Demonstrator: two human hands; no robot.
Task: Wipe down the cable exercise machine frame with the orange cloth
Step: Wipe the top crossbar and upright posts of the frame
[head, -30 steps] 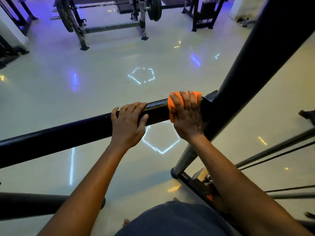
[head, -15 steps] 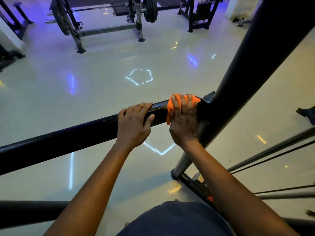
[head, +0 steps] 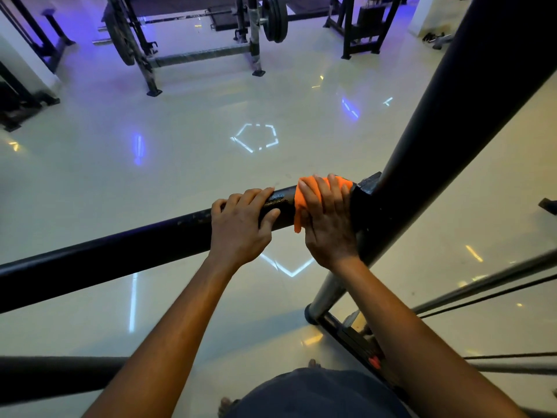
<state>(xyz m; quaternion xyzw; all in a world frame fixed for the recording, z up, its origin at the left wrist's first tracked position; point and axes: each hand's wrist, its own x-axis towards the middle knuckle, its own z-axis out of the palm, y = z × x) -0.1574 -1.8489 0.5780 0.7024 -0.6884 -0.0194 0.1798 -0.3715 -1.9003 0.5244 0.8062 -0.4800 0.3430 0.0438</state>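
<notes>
Orange cloth (head: 301, 200) sits draped over the top of the horizontal frame bar (head: 120, 254), just beside the welded joint (head: 366, 191) where that bar meets the thick diagonal post (head: 452, 122). One corner of the cloth hangs loose below the bar on the side away from the joint.

Grip state: the right hand (head: 327, 224) lies on the cloth with fingers fairly straight, curving over the bar and pressing the fabric down. The left hand (head: 241, 226) grips the bare bar just beside the cloth, on the side away from the joint, fingers over the top and thumb along the near face.

Probable faults from this position:

1. Cloth slip. The cloth is pressed, not pinched; a fast stroke could leave it behind or drop it to the floor (head: 196, 116).
2. Missed area. The joint has edges and a recess; a flat palm pass would likely skip them and the bar's underside.
3. Knuckle contact. A stroke toward the joint could drive the fingers into its corner.
4. Blocked travel. A stroke away from the joint meets the left hand almost at once unless that hand shifts.
5. Snagging. The bar's top surface looks rough near the cloth; fabric may catch there.
</notes>
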